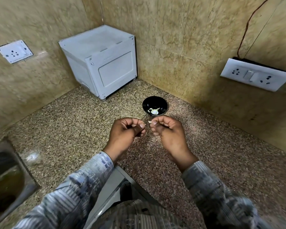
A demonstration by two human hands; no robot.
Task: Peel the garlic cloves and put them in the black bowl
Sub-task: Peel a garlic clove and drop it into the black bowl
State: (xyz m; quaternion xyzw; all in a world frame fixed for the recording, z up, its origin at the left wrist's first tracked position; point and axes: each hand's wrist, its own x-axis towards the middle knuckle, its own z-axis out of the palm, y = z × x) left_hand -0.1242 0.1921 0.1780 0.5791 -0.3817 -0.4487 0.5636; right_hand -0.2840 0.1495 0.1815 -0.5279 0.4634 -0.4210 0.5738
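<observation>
Garlic piece (pixel 149 121) peeks out pale, pinched in the right hand's (pixel 167 131) curled fingertips, just short of the black bowl (pixel 163 103) where more garlic (pixel 154 111) lies. Left hand (pixel 129 131) curls thumb to forefinger; whether it holds skin, I cannot tell. Tiny, light, likely slippery: pinch the ends.

Garlic (pixel 154 111) in bowl (pixel 153 100), box (pixel 102 63) behind-left, sink (pixel 5 176) far left

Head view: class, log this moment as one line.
peeling; left hand: pinches peel scrap; right hand: pinches garlic clove; black bowl: holds garlic pieces
</observation>
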